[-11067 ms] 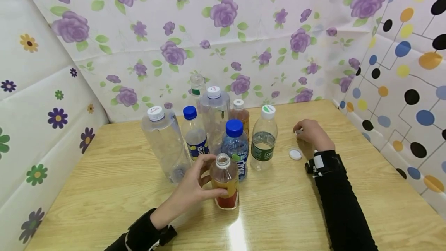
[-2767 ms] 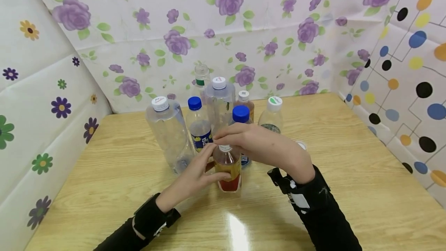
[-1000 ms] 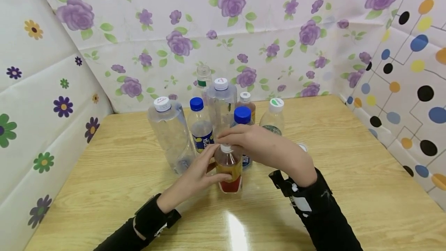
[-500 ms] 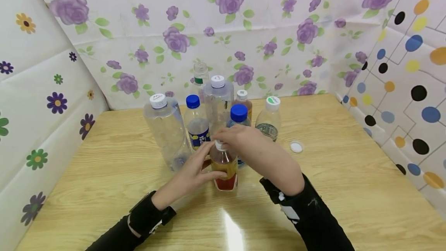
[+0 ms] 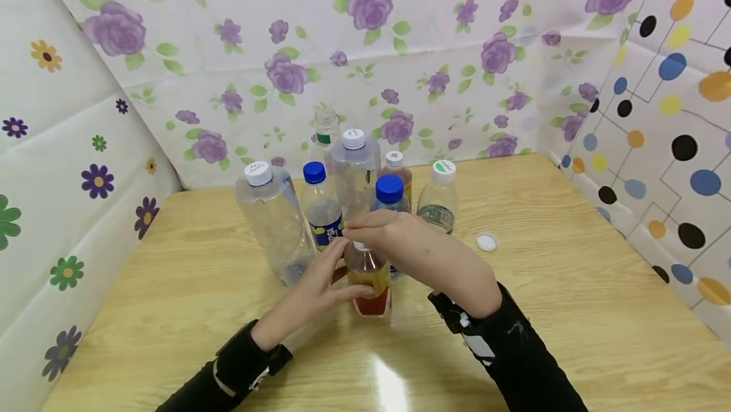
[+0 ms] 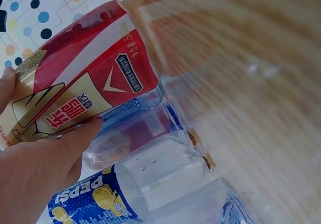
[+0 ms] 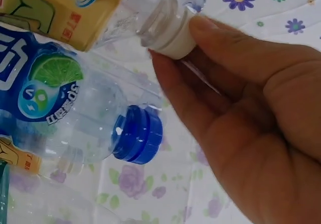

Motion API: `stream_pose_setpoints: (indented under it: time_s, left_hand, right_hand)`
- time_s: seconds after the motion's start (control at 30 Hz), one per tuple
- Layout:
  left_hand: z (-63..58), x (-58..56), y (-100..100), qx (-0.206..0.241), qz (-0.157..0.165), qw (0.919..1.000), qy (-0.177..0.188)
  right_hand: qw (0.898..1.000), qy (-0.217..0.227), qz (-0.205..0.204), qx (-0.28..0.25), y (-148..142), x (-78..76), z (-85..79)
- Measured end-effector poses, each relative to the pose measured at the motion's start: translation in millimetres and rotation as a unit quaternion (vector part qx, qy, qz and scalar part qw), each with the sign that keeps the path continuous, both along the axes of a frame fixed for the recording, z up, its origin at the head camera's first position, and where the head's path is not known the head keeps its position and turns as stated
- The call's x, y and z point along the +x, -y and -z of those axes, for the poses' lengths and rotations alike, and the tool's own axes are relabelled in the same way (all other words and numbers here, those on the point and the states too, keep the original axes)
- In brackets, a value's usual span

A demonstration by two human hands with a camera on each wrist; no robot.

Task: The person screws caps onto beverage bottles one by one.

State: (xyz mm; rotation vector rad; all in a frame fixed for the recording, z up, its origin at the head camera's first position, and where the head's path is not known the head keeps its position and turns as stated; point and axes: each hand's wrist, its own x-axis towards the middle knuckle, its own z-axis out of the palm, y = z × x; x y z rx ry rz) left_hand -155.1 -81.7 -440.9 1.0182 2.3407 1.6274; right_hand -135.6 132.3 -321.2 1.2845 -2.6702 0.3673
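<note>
My left hand (image 5: 311, 298) holds a drink bottle (image 5: 370, 272) with a red and gold label, upright on the table. Thumb and fingers go round its sides; the left wrist view shows the label (image 6: 85, 78) close up. Over the bottle's top is my right hand (image 5: 422, 250). In the right wrist view its thumb and fingers pinch a white cap (image 7: 179, 40), which sits on the neck. From the head, that hand hides most of the cap. Right behind stands a blue-labelled bottle with a blue cap (image 5: 389, 190), partly covered by the right hand.
Several other bottles stand close behind: a large clear one (image 5: 271, 221) at left, a Pepsi bottle (image 5: 324, 215), another large clear one (image 5: 355, 174), an uncapped one (image 5: 327, 121), and a green-labelled one (image 5: 438, 199). A white round lid (image 5: 487, 242) lies on the table (image 5: 571, 285) at right.
Earlier the bottle's neck was bare and my right hand was at the table's right; it has since come over and grasped the white cap on the neck. Over the last second, little has moved.
</note>
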Motion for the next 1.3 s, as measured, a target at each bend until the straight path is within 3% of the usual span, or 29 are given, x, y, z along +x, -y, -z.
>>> stream_pose_setpoints:
  time_s: [0.1, 0.23, 0.37, 0.6, 0.97, 1.17, 1.3]
  left_hand:
    - [-0.4, -1.1, -2, -0.001, 0.003, 0.9998, -0.02]
    - [-3.5, -4.1, -4, -0.004, 0.0, 0.9986, -0.053]
    - [-5.9, -3.0, -2, -0.008, -0.021, 0.9984, -0.051]
    - [-10.2, 1.6, -1, -0.011, -0.04, 0.9988, -0.026]
    - [-5.3, 7.2, -3, -0.013, -0.066, 0.9974, -0.024]
    - [-3.4, 11.0, -3, -0.009, -0.079, 0.9963, -0.031]
    - [-5.3, 11.9, -3, -0.025, -0.095, 0.9933, -0.06]
  right_hand:
    - [1.0, -0.004, -0.016, -0.012, -3, -2.0, -0.5]
    - [1.0, -0.01, -0.004, -0.027, -4, -2.6, -1.8]
    - [0.999, -0.01, 0.009, -0.04, 2, -1.4, -1.7]
    - [0.997, -0.053, 0.036, -0.039, 13, 4.6, 1.4]
    - [0.999, -0.031, 0.03, -0.013, 13, 4.1, 4.7]
    - [0.998, -0.045, 0.009, -0.037, 9, 4.7, 5.4]
    - [0.995, -0.045, 0.005, -0.087, -3, 7.4, -1.3]
